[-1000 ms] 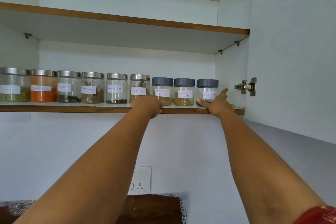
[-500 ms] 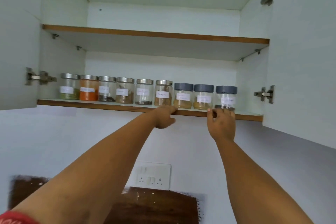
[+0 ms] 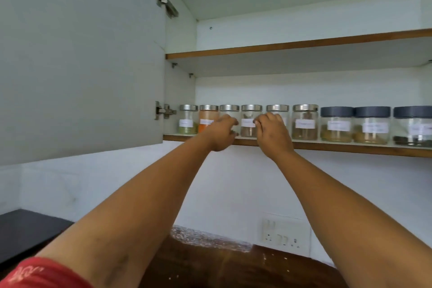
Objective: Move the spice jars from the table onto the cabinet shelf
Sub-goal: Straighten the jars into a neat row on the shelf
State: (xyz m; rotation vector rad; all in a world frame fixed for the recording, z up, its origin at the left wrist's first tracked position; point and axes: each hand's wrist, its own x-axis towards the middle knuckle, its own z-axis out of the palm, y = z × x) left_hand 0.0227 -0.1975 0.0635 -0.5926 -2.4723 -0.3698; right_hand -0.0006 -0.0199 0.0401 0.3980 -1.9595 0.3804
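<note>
Nine Jars Shelved, Little Left to Move

Nine spice jars [image 3: 305, 121] stand in one row on the lower cabinet shelf [image 3: 350, 148]: six with silver lids to the left, three with dark grey lids to the right, each labelled. No jar shows on the brown table [image 3: 233, 266] below, though only part of its top is in view, so the carrying looks essentially finished and what remains seems to be tidying the line.

Both arms reach up to the row. The left hand [image 3: 222, 132] has its fingers curled about the third jar from the left, apparently gripping it. The right hand [image 3: 272, 131] covers the fifth jar, fingers bent against its front; whether it truly clasps the glass cannot be told. The fourth jar [image 3: 249, 124] stands between the two hands. The cabinet door [image 3: 81, 58] hangs open at left.
</note>
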